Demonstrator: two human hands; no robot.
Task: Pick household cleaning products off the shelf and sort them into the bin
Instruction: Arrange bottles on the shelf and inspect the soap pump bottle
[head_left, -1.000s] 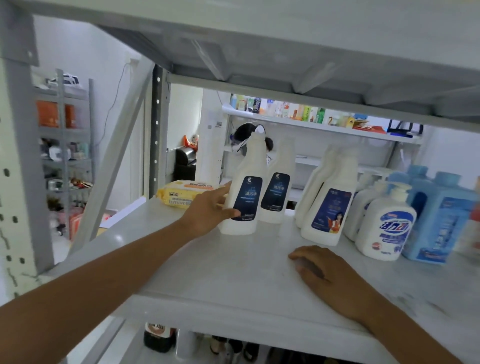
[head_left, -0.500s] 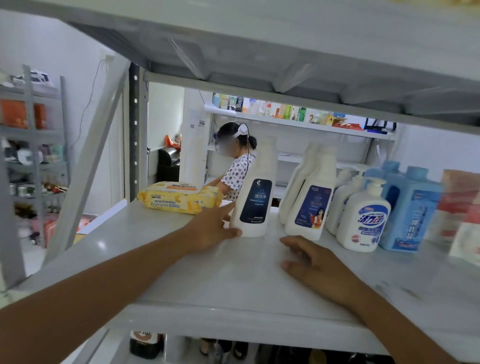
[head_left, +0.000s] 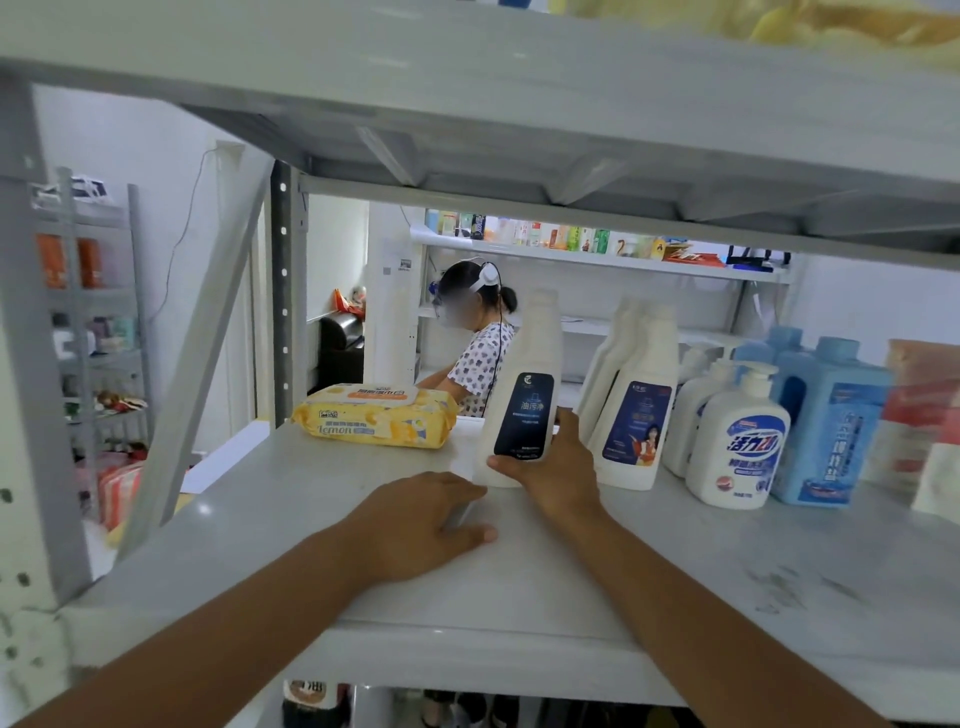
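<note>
A tall white bottle with a dark blue label (head_left: 527, 395) stands upright on the white shelf (head_left: 675, 587), near its middle. My right hand (head_left: 558, 465) grips the bottle's lower part, thumb across the front under the label and fingers round its right side. My left hand (head_left: 421, 525) rests flat on the shelf just left of and in front of the bottle, fingers relaxed, holding nothing. No bin is in view.
A yellow wipes pack (head_left: 374, 415) lies at the back left. Right of the held bottle stand two white bottles (head_left: 636, 410), a pump bottle (head_left: 737, 447), blue jugs (head_left: 826, 415) and red-white packs (head_left: 930, 431). The upper shelf (head_left: 467, 88) hangs low overhead. A person (head_left: 478, 343) stands behind.
My left hand has let go of the bottle and come back to lie flat on the shelf. My right hand has left the shelf and taken hold of the bottle.
</note>
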